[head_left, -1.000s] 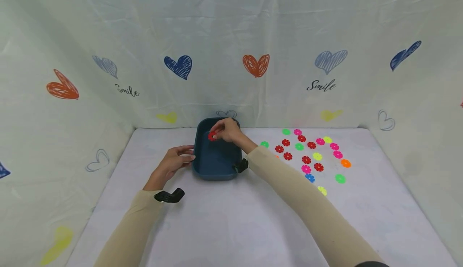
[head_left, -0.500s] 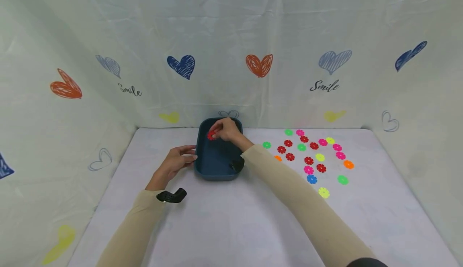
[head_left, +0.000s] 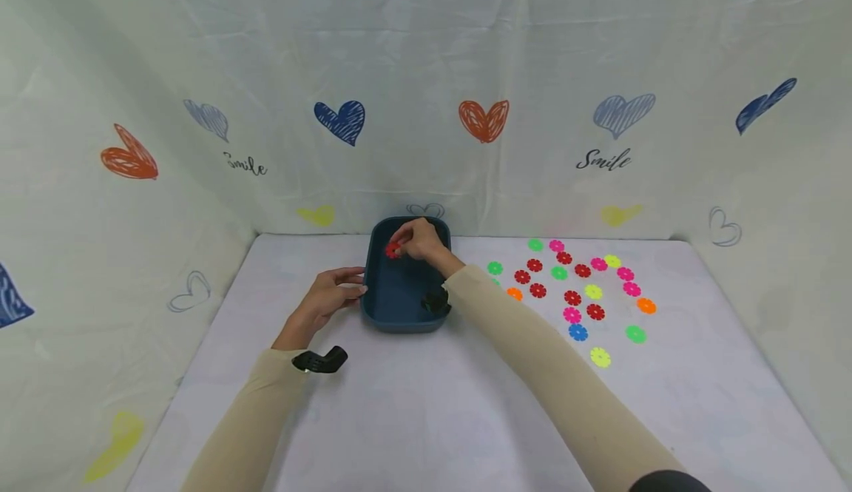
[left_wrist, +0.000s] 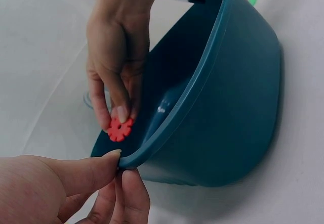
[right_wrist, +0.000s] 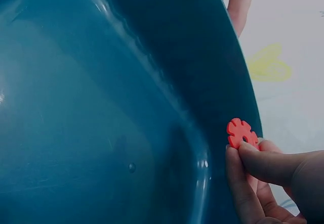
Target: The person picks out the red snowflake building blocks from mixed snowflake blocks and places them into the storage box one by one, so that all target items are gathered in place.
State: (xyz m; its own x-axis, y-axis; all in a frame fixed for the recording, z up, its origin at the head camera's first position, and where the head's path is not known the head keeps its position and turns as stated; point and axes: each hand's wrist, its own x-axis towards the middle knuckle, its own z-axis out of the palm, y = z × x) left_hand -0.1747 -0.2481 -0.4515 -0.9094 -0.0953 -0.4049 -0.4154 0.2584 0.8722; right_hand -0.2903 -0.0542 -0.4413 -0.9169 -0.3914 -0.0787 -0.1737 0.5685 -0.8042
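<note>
Disc (right_wrist: 237, 128) between right fingertips (right_wrist: 249, 149), apparently

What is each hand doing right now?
Left hand: pinching the rim of the blue bin.
Right hand: holding a red notched disc.

The left forearm (head_left: 242, 422), in a beige sleeve, slants in from the near left of the bin (head_left: 399, 325), and the left grip (head_left: 326, 300), a bare hand, pinches the bin's left rim, thumb laid on the rim, fingers bent against the outer wall below it. The right forearm (head_left: 539, 366), also sleeved in beige, angles in from the near right, its bare wrist crossing the bin's right side. Beyond it, the right grip (head_left: 421, 239) hangs over the bin's far half, thumb and fingertips pinching a red piece (head_left: 393, 251).
</note>
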